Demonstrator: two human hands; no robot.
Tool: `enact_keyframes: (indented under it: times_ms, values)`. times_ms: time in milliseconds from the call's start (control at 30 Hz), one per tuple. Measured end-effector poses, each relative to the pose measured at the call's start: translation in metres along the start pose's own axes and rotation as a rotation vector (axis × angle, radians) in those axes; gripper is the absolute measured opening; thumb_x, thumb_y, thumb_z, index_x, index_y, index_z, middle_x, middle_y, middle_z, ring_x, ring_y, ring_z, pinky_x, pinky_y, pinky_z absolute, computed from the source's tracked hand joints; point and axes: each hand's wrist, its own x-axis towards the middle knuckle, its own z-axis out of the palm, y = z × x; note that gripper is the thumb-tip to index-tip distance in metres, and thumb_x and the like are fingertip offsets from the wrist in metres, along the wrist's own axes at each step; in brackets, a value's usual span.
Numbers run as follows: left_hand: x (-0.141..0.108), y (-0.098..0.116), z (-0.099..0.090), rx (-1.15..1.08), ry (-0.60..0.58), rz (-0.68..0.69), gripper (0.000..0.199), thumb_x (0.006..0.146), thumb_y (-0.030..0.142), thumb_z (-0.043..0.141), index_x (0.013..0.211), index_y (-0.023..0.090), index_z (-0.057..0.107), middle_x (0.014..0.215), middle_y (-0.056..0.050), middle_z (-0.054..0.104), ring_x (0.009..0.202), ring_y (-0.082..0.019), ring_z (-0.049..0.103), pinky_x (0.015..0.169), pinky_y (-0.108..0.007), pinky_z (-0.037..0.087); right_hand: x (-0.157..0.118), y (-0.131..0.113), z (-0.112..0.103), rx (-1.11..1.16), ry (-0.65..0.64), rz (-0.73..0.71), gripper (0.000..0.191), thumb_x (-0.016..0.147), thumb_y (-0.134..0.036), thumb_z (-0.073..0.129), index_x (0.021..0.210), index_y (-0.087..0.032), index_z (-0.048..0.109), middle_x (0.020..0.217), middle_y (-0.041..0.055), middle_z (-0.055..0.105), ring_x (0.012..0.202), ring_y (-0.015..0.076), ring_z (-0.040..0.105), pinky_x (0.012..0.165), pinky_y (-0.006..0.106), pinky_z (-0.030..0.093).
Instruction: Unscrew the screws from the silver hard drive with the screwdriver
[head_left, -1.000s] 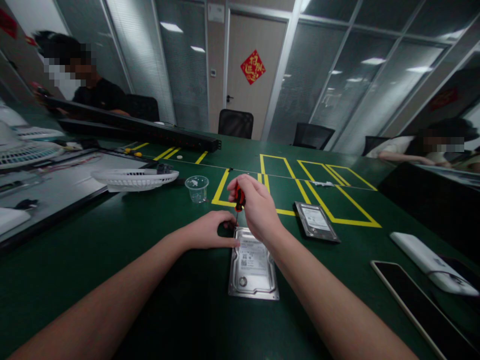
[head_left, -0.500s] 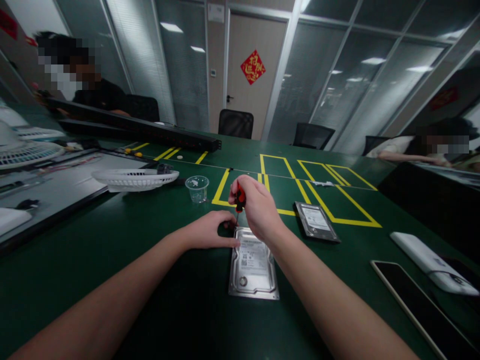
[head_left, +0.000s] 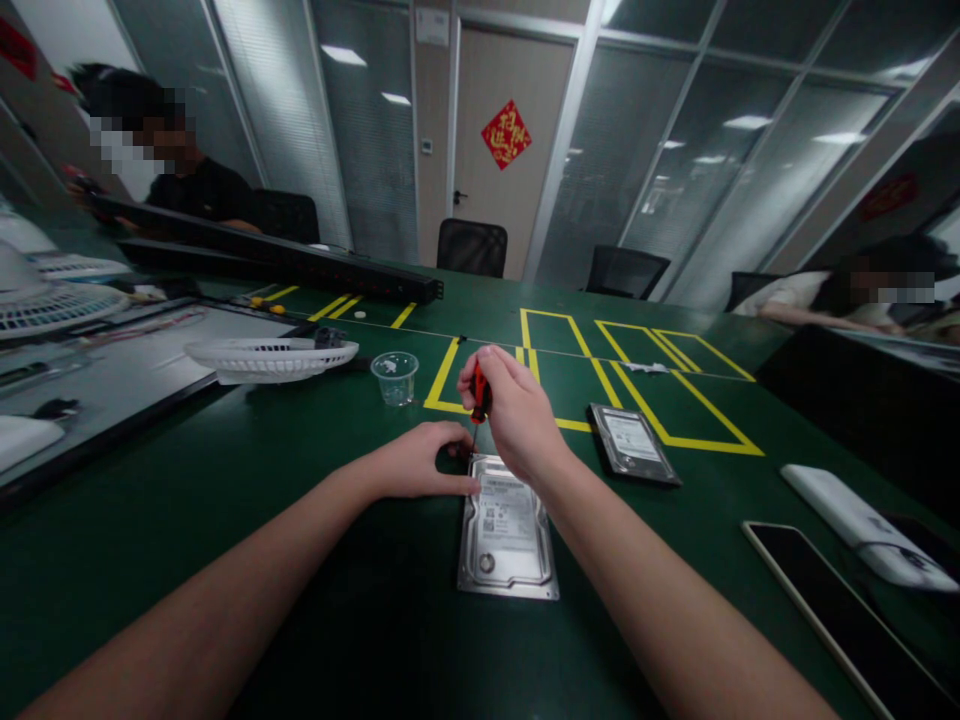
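A silver hard drive (head_left: 510, 530) with a white label lies flat on the green table. My right hand (head_left: 514, 405) is closed round a red and black screwdriver (head_left: 481, 395), held upright with its shaft down at the drive's far left corner. At that corner my left hand (head_left: 424, 460) rests against the drive, its thumb on the left edge and its fingers curled near the screwdriver tip, partly hidden. A clear plastic cup (head_left: 394, 378) stands beyond my left hand. To the right lies a second hard drive (head_left: 632, 443).
White fan part (head_left: 270, 360) and a large grey panel (head_left: 150, 360) are at left. A long black bar (head_left: 277, 255) lies behind. At right are a phone (head_left: 832, 610) and a white device (head_left: 862, 525). People sit at both far sides.
The screwdriver handle has turned slightly in my right hand, which has shifted very little. My left hand and the drive have stayed in place.
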Motion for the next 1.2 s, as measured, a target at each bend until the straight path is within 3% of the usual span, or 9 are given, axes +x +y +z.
enact_keyframes:
  times_ms: [267,433,600,1000,1200]
  values:
    - [-0.0007,0.0015,-0.0003,0.007,0.006,-0.019,0.046,0.077,0.048,0.08,0.108,0.016,0.068,0.101,-0.007,0.07,0.09,-0.023,0.063,0.08,-0.034,0.051,-0.0021,0.0026,0.0005,0.002,-0.041,0.032,0.044,0.092,-0.062,0.051,0.073,-0.023,0.056,0.059,-0.0041,0.046,0.054,0.0113,0.042,0.055,0.028,0.031]
    - [-0.0006,0.0018,-0.0001,-0.008,0.011,-0.025,0.049,0.076,0.048,0.081,0.11,0.017,0.068,0.104,-0.007,0.07,0.091,-0.024,0.064,0.079,-0.034,0.051,-0.0036,-0.0002,-0.0005,-0.047,-0.065,0.049,0.038,0.093,-0.056,0.053,0.073,-0.023,0.054,0.056,-0.005,0.044,0.054,0.0112,0.041,0.054,0.028,0.03]
    - [-0.0004,0.002,-0.0001,0.003,0.012,-0.019,0.047,0.076,0.048,0.08,0.11,0.017,0.068,0.103,-0.007,0.07,0.091,-0.024,0.064,0.079,-0.034,0.05,-0.003,0.0001,-0.0002,-0.001,0.012,0.044,0.025,0.09,-0.045,0.062,0.08,-0.025,0.052,0.061,-0.0062,0.051,0.055,0.0109,0.047,0.052,0.026,0.032]
    - [-0.0003,-0.0002,0.0003,-0.002,0.004,-0.007,0.045,0.077,0.049,0.08,0.107,0.017,0.069,0.101,-0.006,0.07,0.09,-0.023,0.063,0.077,-0.033,0.05,-0.0017,-0.0024,-0.0035,-0.044,0.084,0.041,0.03,0.09,-0.049,0.061,0.076,-0.022,0.059,0.066,-0.0022,0.055,0.061,0.012,0.052,0.05,0.025,0.034]
    - [-0.0004,0.0011,-0.0004,-0.006,0.006,-0.012,0.045,0.077,0.048,0.08,0.107,0.017,0.068,0.102,-0.006,0.07,0.091,-0.023,0.063,0.078,-0.034,0.05,-0.0018,-0.0015,-0.0033,-0.05,0.055,0.038,0.032,0.091,-0.052,0.058,0.08,-0.022,0.062,0.064,-0.002,0.055,0.06,0.012,0.052,0.051,0.025,0.034]
